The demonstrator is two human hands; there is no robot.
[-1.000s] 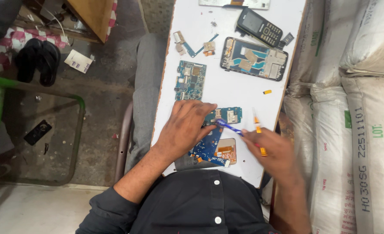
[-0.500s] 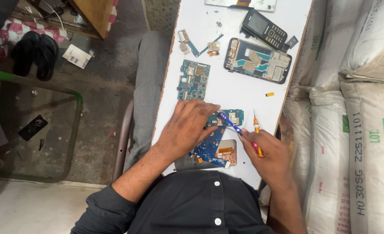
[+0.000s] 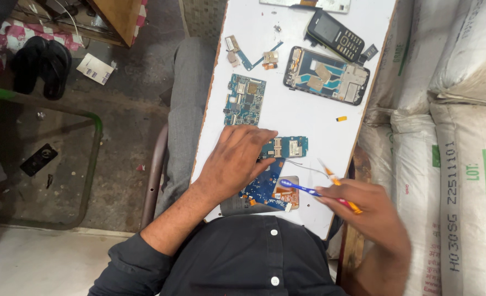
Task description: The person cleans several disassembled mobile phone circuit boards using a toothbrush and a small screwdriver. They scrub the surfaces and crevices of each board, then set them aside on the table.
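So you've got stacked white woven sacks running down your right side, hard up against the edge of the white table, and a bare concrete floor off to your left with a green metal frame and a pair of black sandals well away from the table.

On the table itself, the far end has an opened smartphone chassis lying flat with its insides showing, and just beyond it a black keypad phone, tilted at an angle. To the left of those sits a loose blue circuit board, with a little flex cable and connector bits above it. There's a tiny orange scrap on its own near the right edge.

Your left hand is spread flat, palm down, fingers pressing on the blue circuit board under your hand near the edge closest to you. It's not gripping anything, just pinning it down. A second smaller board section with metal card slots pokes out right by your fingertips, touching or overlapping the main one, can't say which.

Your right hand is curled closed around a blue-handled brush, its head end pointing left over the board's corner. There's also an orange-handled tool in the same grip, sticking up and away. That hand's a bit blurred, so exactly how the fingers sit is hard to make out.
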